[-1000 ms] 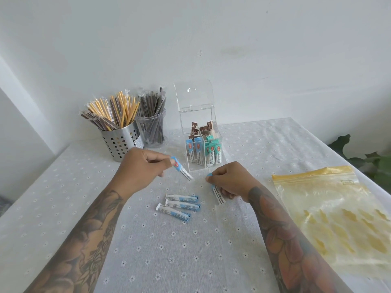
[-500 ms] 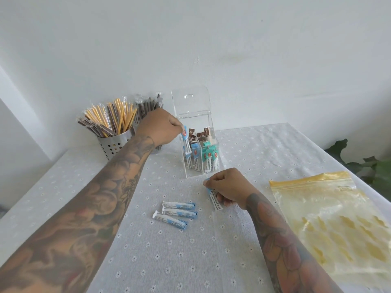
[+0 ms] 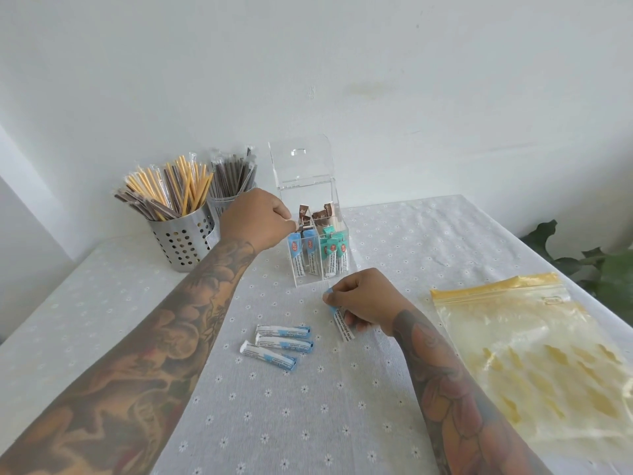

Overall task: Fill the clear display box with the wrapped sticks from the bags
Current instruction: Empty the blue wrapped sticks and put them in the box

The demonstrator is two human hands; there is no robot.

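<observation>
Left hand (image 3: 260,217), having carried its blue-and-white wrapped stick up from the table, is now hovering with curled fingers over the clear acrylic display box (image 3: 317,250) at twelve o'clock; whether it has let go I cannot tell; right hand (image 3: 363,299) is pinching another such stick (image 3: 344,325); three loose blue-and-white sticks (image 3: 279,342) are waiting at six o'clock.

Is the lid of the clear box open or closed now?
Open: the lid stands upright behind the clear box, leaving its top uncovered.

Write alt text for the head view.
The left hand reaches the open clear display box, already holding blue, teal and brown sticks, while the right hand pinches a blue wrapped stick. Three more sticks lie on the tablecloth.
</observation>
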